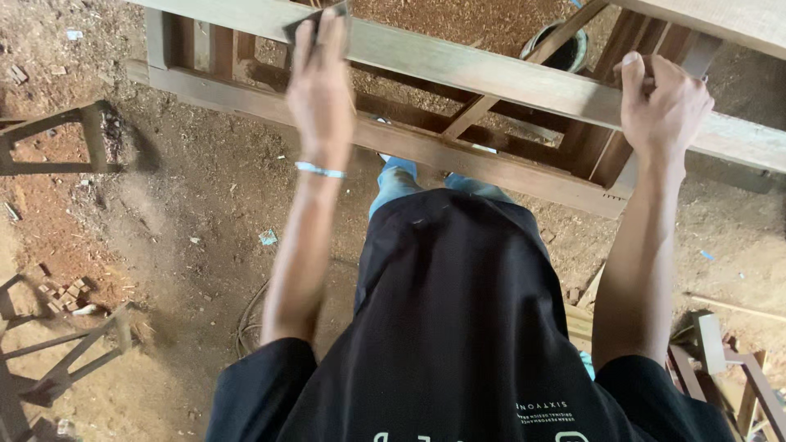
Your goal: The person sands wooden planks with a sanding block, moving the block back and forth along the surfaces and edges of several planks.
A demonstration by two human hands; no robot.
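Sanding looks under way — the left hand [320,82] presses a dark abrasive sheet [315,20] flat on the wooden frame [491,78], the right hand [663,102] clenched round its rail — next calls for steady strokes.

Soft, warm daylight fills the scene, moderately bright, with no harsh glare. The light seems to come from above and the upper right, where the wooden frame [508,78] looks palest. The dirt floor [188,205] on the left sits in dimmer, reddish shade, and a wooden stand [61,139] there casts a blurred shadow to its right. The black shirt [458,327] reads as a dark, nearly featureless mass. The left hand [321,86] is slightly smeared by motion blur; the right hand [665,102] looks sharper. Straight beams bow slightly toward the edges, a wide-angle stretch. Fine detail is soft and grainy throughout.
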